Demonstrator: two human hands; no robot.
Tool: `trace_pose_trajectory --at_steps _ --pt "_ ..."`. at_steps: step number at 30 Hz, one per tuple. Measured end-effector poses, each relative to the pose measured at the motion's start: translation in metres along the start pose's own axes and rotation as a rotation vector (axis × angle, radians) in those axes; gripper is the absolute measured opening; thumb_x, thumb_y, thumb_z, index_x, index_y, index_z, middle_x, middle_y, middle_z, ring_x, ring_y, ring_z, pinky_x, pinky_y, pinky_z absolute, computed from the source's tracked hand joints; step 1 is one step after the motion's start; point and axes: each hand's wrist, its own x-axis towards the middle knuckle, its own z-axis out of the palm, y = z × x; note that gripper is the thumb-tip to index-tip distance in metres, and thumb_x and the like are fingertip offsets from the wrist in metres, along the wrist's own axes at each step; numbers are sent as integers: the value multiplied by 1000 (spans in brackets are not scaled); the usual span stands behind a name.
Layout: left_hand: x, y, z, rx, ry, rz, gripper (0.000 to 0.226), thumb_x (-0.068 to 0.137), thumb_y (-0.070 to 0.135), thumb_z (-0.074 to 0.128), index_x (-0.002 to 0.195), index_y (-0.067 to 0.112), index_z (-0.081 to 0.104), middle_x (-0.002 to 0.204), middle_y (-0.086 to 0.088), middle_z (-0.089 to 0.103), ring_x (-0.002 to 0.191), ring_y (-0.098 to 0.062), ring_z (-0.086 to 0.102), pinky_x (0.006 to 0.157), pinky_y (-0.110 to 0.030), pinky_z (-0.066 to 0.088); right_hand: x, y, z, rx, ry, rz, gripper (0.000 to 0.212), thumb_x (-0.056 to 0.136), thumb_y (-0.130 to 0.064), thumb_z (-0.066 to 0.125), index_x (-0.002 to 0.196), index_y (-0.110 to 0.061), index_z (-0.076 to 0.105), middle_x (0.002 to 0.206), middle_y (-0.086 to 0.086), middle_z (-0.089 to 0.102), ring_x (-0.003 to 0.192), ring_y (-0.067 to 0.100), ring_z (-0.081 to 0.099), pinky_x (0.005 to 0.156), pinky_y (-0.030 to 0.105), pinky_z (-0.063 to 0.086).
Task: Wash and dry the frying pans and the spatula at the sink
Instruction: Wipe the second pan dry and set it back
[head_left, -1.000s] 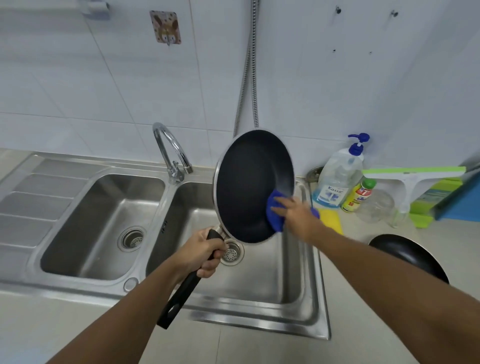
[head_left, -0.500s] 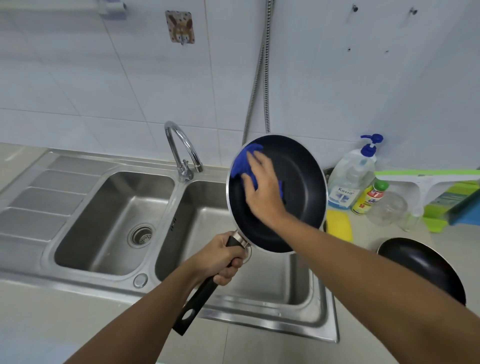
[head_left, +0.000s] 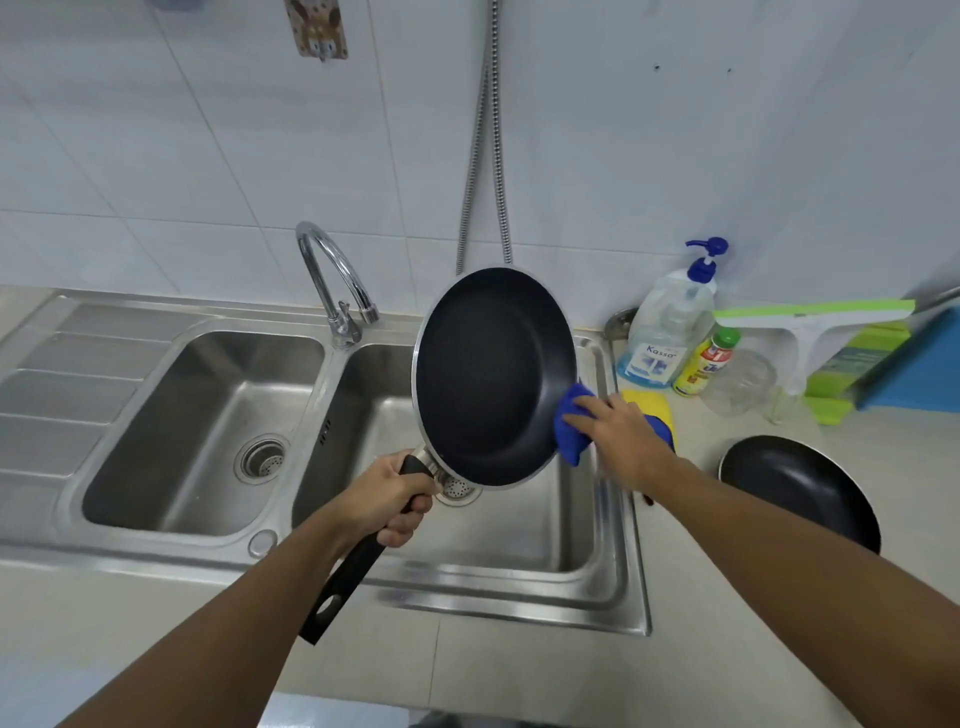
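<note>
Over sink (head_left: 618, 597): tilted pan (head_left: 493, 374) (cloth-wiped (head_left: 570, 431)).

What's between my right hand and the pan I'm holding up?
In the head view, a blue cloth lies between your right hand and the pan rim.

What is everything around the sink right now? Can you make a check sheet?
Surface: pale countertop around a steel double sink; both basins hold no dishes.
Job's things: frying pan held tilted over the right basin; second frying pan on the counter at right; no spatula seen.
Clutter: soap pump bottle, small yellow bottle, clear jar, squeegee, yellow sponge.
Hands: left hand grips the pan handle; right hand presses a blue cloth on the pan's rim.
Cables: metal shower hose hangs on the wall.
Surroundings: white tiled wall, faucet, wall hook.
</note>
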Motion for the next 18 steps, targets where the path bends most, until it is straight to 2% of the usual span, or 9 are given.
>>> trace_pose_trajectory --at_steps 2,6,8,10,12,14,16,18 --pt "2 -7 7 -7 10 -14 22 99 -2 52 83 10 43 61 -7 45 35 -12 28 32 -17 24 -15 5 -2 -3 -36 164 60 88 -16 61 146 -25 50 147 5 44 118 31 45 94 40 44" --pt "4 -22 28 -82 31 -32 18 99 0 52 87 11 43 62 -6 46 36 -11 28 33 -17 23 -56 13 2 109 -107 433 36 93 -32 56 126 -19 62 131 7 44 114 30 47 80 39 46" --pt "4 -28 41 -122 34 -36 16 99 2 53 91 12 43 63 -6 47 36 -11 28 32 -17 23 -82 10 17 73 -149 517 43 97 -41 51 132 -15 56 134 8 44 116 31 50 84 39 46" --pt "2 -32 55 -150 51 -29 16 99 3 53 93 12 42 62 -6 47 36 -12 29 32 -17 25 -106 3 45 20 -123 538 67 102 -54 36 149 -6 39 149 16 41 130 36 47 103 43 43" --pt "0 -36 71 -171 59 -17 12 99 4 54 95 11 45 62 -6 46 36 -13 31 32 -18 28 -127 -3 74 151 -123 540 79 103 -58 19 159 -3 16 164 22 20 150 41 24 122 47 24" --pt "-3 -37 85 -190 59 -8 6 99 6 55 102 9 51 63 -6 45 37 -14 33 33 -19 30 -139 -5 94 352 -189 516 76 105 -56 18 161 -11 -7 168 16 -10 156 35 -6 126 45 5" --pt "-4 -38 98 -205 72 -4 7 99 6 55 105 11 54 62 -5 44 37 -15 35 34 -20 32 -140 -3 101 390 -179 505 76 105 -54 20 159 -15 -15 167 12 -21 154 33 -16 126 44 0" --pt "-7 -39 111 -230 86 8 8 100 6 55 106 11 54 62 -5 44 37 -15 36 34 -20 32 -133 -2 99 396 -197 539 75 106 -53 19 159 -13 -15 166 15 -22 154 36 -17 125 46 -1"
